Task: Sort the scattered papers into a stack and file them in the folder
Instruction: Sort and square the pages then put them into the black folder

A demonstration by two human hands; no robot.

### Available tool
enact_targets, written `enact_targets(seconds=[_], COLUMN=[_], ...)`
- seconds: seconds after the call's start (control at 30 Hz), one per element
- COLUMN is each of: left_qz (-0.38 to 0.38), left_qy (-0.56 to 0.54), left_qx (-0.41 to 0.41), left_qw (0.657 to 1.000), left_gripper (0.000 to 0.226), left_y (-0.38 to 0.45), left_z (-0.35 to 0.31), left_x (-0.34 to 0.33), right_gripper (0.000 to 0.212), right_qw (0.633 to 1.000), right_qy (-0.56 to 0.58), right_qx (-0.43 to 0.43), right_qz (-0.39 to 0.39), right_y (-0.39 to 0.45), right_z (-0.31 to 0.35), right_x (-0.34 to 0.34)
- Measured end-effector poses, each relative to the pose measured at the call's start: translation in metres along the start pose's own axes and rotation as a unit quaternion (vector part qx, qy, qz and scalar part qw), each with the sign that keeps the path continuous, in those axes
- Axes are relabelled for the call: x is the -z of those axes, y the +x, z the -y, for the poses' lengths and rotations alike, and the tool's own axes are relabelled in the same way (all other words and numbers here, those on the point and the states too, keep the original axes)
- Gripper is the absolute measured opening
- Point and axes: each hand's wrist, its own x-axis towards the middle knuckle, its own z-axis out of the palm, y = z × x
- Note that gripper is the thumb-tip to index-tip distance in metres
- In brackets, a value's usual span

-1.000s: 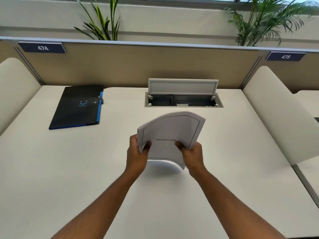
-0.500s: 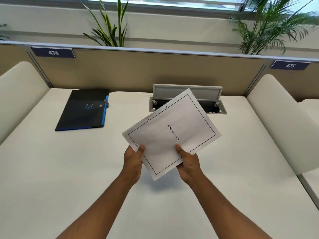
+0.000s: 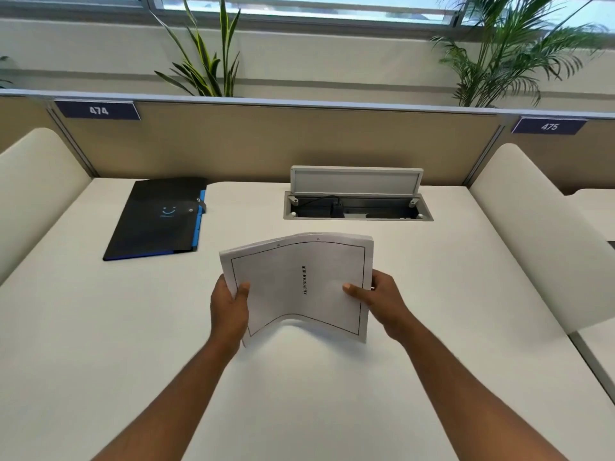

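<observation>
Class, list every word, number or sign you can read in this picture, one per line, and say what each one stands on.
"BIBLIOGRAPHY": top sheet of the paper stack, running sideways, held by the left hand and right hand.
"474": dark plate on the partition, left.
"475": dark plate on the partition, right.
Smiley sign, no letters: cover of the black folder; the small line under it is too small to read.

White bench (image 3: 100,327) w/ open cable box (image 3: 357,207), lid up, at the back centre. Tan partition (image 3: 266,141) behind, tags 474 (image 3: 99,110) & 475 (image 3: 549,126). 2 plants (image 3: 206,61) (image 3: 506,51) beyond, under window.
</observation>
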Motion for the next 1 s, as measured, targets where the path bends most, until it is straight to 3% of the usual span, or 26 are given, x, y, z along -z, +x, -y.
enact_targets(seconds=[0.1, 0.23, 0.5, 0.6, 0.7, 0.8, 1.0], left_qz=[-0.002, 0.029, 0.044, 0.045, 0.041, 0.040, 0.040], left_qy=[-0.024, -0.026, 0.027, 0.036, 0.037, 0.039, 0.037], left_qx=[-0.008, -0.046, -0.034, -0.039, -0.039, -0.031, -0.018], left_qw=[1.000, 0.998, 0.998, 0.998, 0.998, 0.998, 0.998], left_gripper=[0.027, 0.034, 0.031, 0.029, 0.031, 0.035, 0.039], left_y=[-0.014, -0.022, -0.030, -0.030, -0.032, -0.032, -0.033], left_z=[-0.002, -0.006, 0.013, 0.011, 0.010, 0.010, 0.009], left_x=[-0.011, -0.016, -0.007, -0.009, -0.010, -0.008, -0.008], right_gripper=[0.015, 0.029, 0.033, 0.062, 0.081, 0.073, 0.068], right_qw=[0.994, 0.971, 0.967, 0.934, 0.869, 0.812, 0.801], right_qy=[-0.043, -0.093, -0.083, -0.142, -0.291, -0.418, -0.456], right_qx=[0.063, 0.155, 0.139, 0.237, 0.328, 0.343, 0.322], right_qz=[-0.075, -0.155, -0.196, -0.228, -0.230, -0.220, -0.217], right_y=[-0.008, -0.026, -0.032, -0.031, -0.029, -0.028, -0.031], right_z=[-0.011, -0.023, -0.033, -0.019, -0.012, -0.006, -0.003], right_x=[-0.018, -0.037, -0.038, -0.034, -0.028, -0.024, -0.023])
